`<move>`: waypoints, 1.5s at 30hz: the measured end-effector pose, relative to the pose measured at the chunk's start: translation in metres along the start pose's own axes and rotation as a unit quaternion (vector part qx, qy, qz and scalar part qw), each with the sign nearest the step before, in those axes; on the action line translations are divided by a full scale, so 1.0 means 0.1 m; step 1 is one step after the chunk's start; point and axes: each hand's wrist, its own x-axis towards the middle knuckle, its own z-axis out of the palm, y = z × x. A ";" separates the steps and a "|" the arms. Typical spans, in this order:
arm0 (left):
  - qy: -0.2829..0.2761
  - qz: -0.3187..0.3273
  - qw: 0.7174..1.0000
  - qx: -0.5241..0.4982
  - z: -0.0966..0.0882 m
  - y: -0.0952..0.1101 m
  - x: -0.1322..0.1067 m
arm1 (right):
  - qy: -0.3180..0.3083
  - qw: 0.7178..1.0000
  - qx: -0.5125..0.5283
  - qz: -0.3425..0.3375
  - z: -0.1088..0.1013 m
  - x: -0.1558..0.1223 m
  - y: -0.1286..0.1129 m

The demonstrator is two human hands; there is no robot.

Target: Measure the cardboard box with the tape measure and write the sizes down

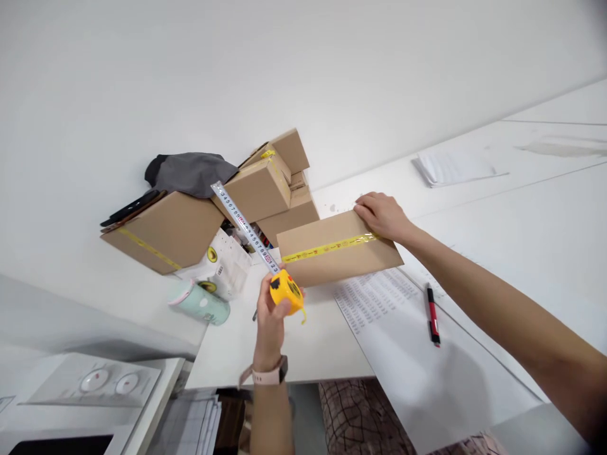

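My left hand is closed around a yellow tape measure. Its silver blade sticks out up and to the left, with the numbers facing me. A flat-looking cardboard box with a strip of yellow printed tape is tilted up over the desk. At its upper right corner my right hand grips the edge, fingers over the top. The box's lower left end is close to the tape measure; whether they touch I cannot tell. On my left wrist is a watch with a pale band.
Several cardboard boxes are stacked against the wall, with a dark grey cloth beside them. A mint-green tumbler lies tilted at left. Printed sheets and a red-black pen lie on the white desk. A microwave stands lower left.
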 end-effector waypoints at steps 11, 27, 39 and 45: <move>-0.157 -0.213 0.953 -0.149 0.85 -0.56 -0.91 | -0.027 0.984 -0.122 -0.128 0.02 -0.02 -0.19; -0.146 -0.227 0.953 -0.142 0.76 -0.59 -0.85 | -0.070 0.961 -0.183 -0.197 0.06 0.07 -0.15; -0.146 -0.251 0.943 -0.164 0.80 -0.73 -0.84 | -0.062 0.958 -0.174 -0.219 0.12 0.12 -0.05; -0.156 -0.264 0.934 -0.180 0.75 -0.72 -0.82 | -0.057 0.957 -0.169 -0.227 0.13 0.13 -0.01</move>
